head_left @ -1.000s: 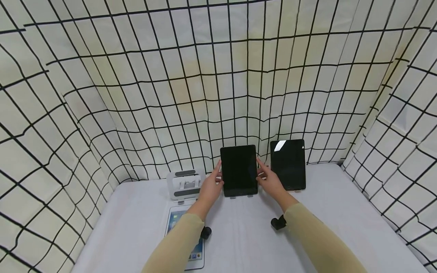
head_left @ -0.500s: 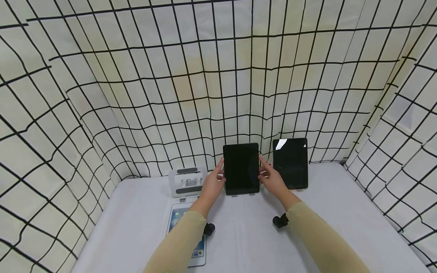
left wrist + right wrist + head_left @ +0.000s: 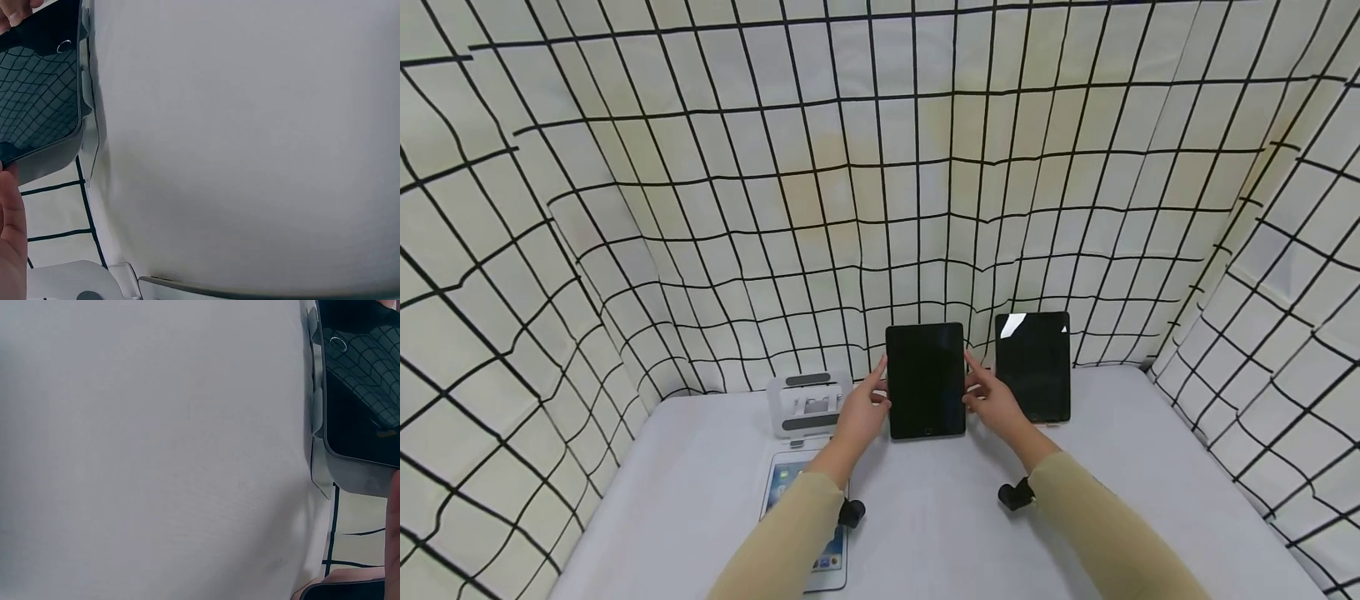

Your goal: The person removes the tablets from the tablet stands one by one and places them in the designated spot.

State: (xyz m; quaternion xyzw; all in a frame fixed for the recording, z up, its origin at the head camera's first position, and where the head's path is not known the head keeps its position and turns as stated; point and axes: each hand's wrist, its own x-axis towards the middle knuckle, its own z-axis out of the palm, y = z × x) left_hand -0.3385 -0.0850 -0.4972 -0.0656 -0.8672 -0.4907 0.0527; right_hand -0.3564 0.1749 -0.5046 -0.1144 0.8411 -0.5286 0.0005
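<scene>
A black tablet (image 3: 926, 379) stands upright at the back of the table between my hands. My left hand (image 3: 861, 410) holds its left edge, and my right hand (image 3: 995, 402) grips the right edge. In the left wrist view, the tablet (image 3: 44, 94) shows a round home button and a reflection of the grid. A grey stand (image 3: 90, 131) with small lips lies behind its lower edge. The right wrist view gives the same tablet (image 3: 365, 394) with the stand's lips (image 3: 317, 412) beside its bottom edge. The backs of the tablet and stand are hidden.
Right of my right hand, another black tablet (image 3: 1033, 367) leans on a pinkish stand (image 3: 1048, 425). At left is a white stand (image 3: 806, 406) with grey pads. A white-framed tablet (image 3: 829, 557), screen lit, lies partly under my left sleeve. White grid-patterned cloth (image 3: 820, 208) surrounds the table.
The stand's lips showed below the held tablet earlier; now the tablet's lower edge covers them in the head view and its home button shows. Both hands stay at its sides.
</scene>
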